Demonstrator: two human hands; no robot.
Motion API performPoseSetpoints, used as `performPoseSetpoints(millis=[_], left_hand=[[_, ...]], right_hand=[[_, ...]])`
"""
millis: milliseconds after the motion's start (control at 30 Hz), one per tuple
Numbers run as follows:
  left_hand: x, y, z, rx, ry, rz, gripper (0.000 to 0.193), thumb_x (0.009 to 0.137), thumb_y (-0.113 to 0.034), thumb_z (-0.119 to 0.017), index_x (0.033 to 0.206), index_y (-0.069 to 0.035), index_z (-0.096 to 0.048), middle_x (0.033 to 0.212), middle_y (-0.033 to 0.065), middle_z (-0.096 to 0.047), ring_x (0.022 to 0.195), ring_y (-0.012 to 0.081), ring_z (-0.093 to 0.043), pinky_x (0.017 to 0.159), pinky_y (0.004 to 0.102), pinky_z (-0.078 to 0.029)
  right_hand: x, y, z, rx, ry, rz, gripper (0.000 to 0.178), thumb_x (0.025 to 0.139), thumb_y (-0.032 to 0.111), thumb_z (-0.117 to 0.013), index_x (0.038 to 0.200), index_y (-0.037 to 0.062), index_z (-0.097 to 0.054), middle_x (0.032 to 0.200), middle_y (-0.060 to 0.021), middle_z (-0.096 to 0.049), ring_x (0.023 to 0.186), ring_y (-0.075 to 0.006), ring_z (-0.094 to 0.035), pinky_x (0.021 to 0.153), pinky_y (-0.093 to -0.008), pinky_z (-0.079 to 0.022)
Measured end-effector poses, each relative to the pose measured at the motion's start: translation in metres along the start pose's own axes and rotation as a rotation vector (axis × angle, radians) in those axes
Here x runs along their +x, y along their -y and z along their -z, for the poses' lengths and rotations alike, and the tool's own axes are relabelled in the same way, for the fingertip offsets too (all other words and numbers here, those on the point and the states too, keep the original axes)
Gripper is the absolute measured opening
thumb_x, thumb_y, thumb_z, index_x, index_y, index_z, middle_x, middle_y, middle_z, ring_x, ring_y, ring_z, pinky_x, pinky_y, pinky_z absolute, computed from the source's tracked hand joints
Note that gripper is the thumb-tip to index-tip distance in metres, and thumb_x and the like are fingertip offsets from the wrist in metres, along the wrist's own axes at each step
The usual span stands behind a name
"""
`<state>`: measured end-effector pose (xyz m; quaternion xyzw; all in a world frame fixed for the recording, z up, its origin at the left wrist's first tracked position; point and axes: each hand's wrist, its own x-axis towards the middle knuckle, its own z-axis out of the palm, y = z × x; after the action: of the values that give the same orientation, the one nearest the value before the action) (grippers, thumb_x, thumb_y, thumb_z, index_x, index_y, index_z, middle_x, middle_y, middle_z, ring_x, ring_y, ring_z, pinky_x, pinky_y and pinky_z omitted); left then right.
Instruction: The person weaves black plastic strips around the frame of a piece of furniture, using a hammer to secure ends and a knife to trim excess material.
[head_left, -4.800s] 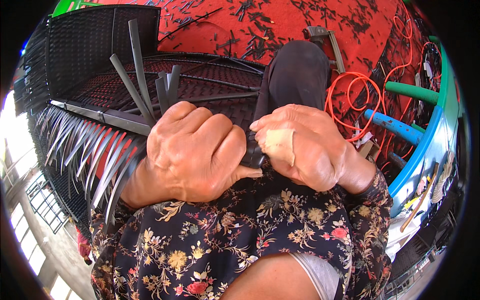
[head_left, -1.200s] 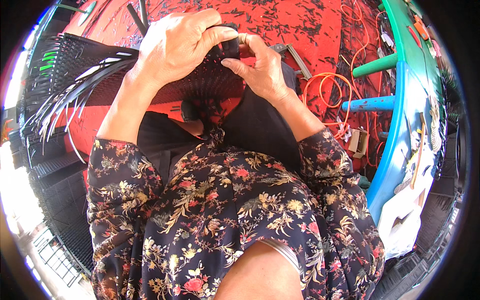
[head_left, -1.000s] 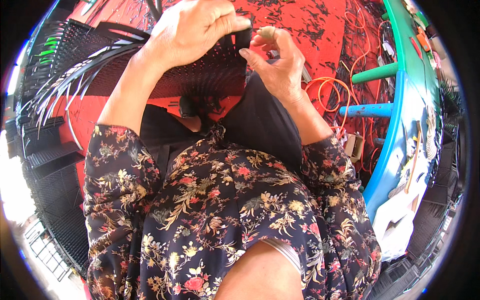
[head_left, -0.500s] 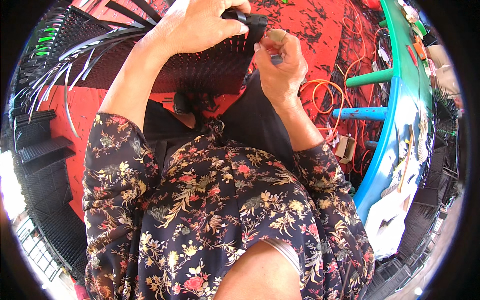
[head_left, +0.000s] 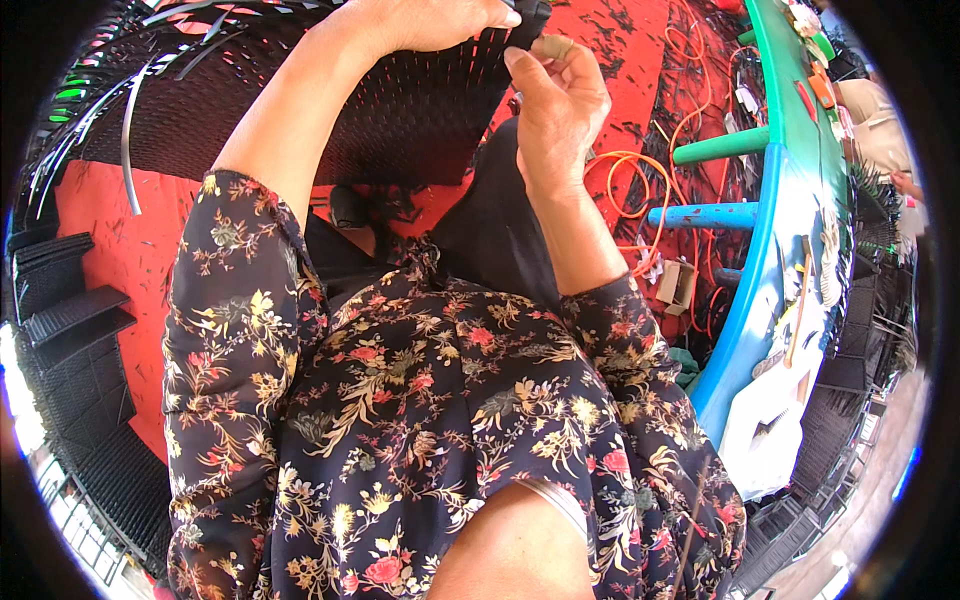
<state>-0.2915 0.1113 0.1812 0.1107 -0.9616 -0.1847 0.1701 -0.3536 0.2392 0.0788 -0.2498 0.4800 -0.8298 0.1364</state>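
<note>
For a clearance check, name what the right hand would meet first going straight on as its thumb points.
Likely the black woven panel, at its edge; the right hand has its thumb close to it. Depth is unclear, so they may touch.

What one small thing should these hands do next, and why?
Perhaps the right hand should pinch the upper right corner of the black woven panel between thumb and forefinger. The left hand appears to grip the panel's top edge, so it could steady it, and the right is close by that corner; whether it already touches, I can't tell.
</note>
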Motion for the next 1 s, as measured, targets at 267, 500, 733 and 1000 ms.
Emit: performPoseSetpoints(millis=[267, 500, 733, 1000], left_hand=[[0.003, -0.005, -0.002, 0.003, -0.018, 0.035, 0.022, 0.072, -0.019, -0.07, 0.085, -0.002, -0.066, 0.08, 0.0195, -0.065, 0.081, 0.0363, -0.064, 0.071, 0.0432, -0.05], [0.005, -0.007, -0.008, 0.027, -0.063, 0.027, 0.018, 0.072, -0.018, -0.068, 0.083, -0.003, -0.066, 0.078, 0.0204, -0.065, 0.08, 0.0372, -0.064, 0.071, 0.0449, -0.05], [-0.003, -0.014, -0.001, -0.015, -0.039, 0.074, 0.018, 0.072, -0.019, -0.068, 0.082, -0.003, -0.066, 0.078, 0.0205, -0.065, 0.081, 0.0369, -0.065, 0.071, 0.0456, -0.05], [-0.023, -0.012, 0.002, -0.001, -0.076, 0.066, 0.016, 0.074, -0.018, -0.063, 0.082, -0.004, -0.066, 0.081, 0.0196, -0.066, 0.084, 0.0373, -0.064, 0.075, 0.0461, -0.05]], right_hand=[[0.008, 0.0, -0.004, -0.287, -0.07, 0.099, 0.015, 0.075, 0.0, -0.072, 0.085, -0.0006, -0.061, 0.069, 0.0015, -0.056, 0.061, -0.0045, -0.049, 0.055, -0.019, -0.039], [0.009, 0.003, -0.003, -0.276, -0.145, 0.045, 0.012, 0.075, 0.0, -0.072, 0.083, -0.0035, -0.063, 0.066, 0.0022, -0.054, 0.058, -0.0041, -0.046, 0.052, -0.0191, -0.036], [0.006, 0.004, -0.007, -0.188, -0.127, 0.015, 0.006, 0.075, -0.002, -0.07, 0.079, -0.0032, -0.065, 0.064, 0.0036, -0.052, 0.053, -0.0029, -0.041, 0.048, -0.0196, -0.03], [-0.003, 0.013, -0.006, -0.346, -0.044, -0.008, 0.007, 0.078, 0.003, -0.067, 0.079, -0.0031, -0.064, 0.063, -0.0001, -0.056, 0.055, -0.0052, -0.047, 0.052, -0.0206, -0.037]])
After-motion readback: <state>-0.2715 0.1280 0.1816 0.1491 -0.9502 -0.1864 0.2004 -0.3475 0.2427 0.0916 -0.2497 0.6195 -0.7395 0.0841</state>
